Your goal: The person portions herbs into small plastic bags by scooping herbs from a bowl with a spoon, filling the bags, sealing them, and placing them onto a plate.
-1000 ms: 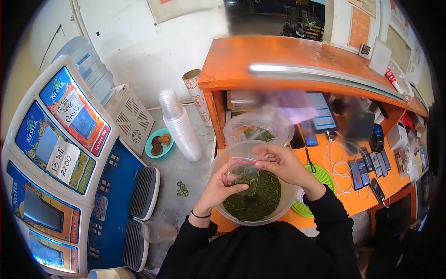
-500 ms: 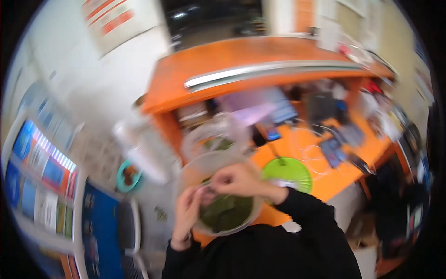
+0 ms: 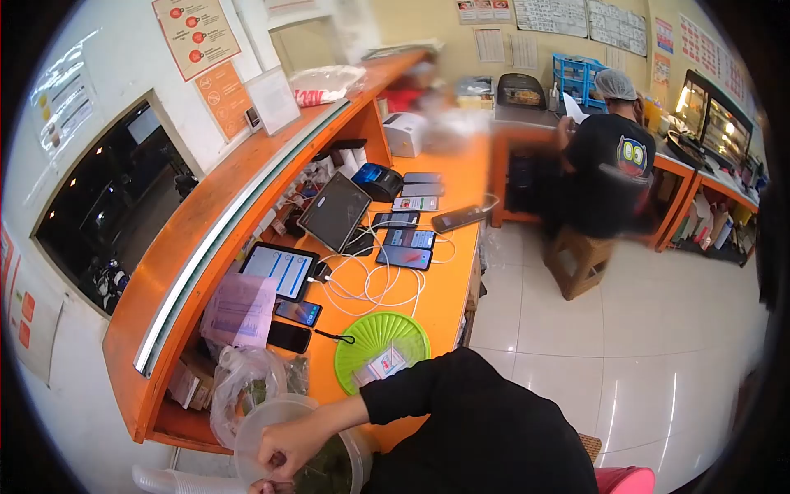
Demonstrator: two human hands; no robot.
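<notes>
Tub [image 3: 248, 440] of green leaves [image 3: 327, 471] under the fingers, cut off by the lower edge.
The leaves show beside the right wrist. Above them, the right hand [image 3: 290, 447] curls its fingers inward; how nearly they close, and on what, cannot be told. The left hand [image 3: 270, 487], mostly out of frame, is near them, its opening and hold equally unreadable. Beyond the fingers, a cloudy plastic bag [image 3: 233, 387] hides its contents partly; farther out lies a ribbed green lid [image 3: 354, 346], partly behind the sleeve [image 3: 411, 387].

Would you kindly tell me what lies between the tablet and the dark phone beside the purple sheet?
Between the tablet and the dark phone lies a lit phone, seen in the head view.
</notes>
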